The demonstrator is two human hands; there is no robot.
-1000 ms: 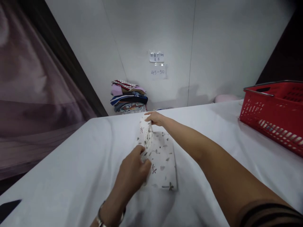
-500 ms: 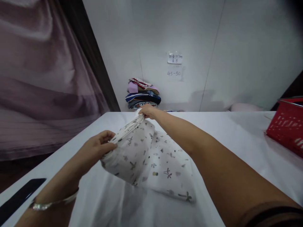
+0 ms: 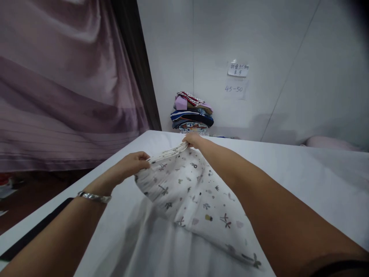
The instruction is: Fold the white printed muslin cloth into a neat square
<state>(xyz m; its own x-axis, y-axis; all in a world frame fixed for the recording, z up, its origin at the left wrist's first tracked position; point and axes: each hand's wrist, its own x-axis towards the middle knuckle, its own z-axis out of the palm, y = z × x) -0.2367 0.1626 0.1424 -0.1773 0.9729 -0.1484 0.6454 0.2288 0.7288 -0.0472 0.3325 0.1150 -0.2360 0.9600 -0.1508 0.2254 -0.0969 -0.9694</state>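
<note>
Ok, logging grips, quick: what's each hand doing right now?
Left hand: closed on the patterned cloth, near end of its edge.
Right hand: closed on the far end of that edge.

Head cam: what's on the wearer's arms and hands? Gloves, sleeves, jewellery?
No gloves on either hand. The left hand has a thin silver bangle on the wrist and no sleeve in view. The right hand has nothing on the wrist, and the edge of a dark sleeve shows high on that arm.
</note>
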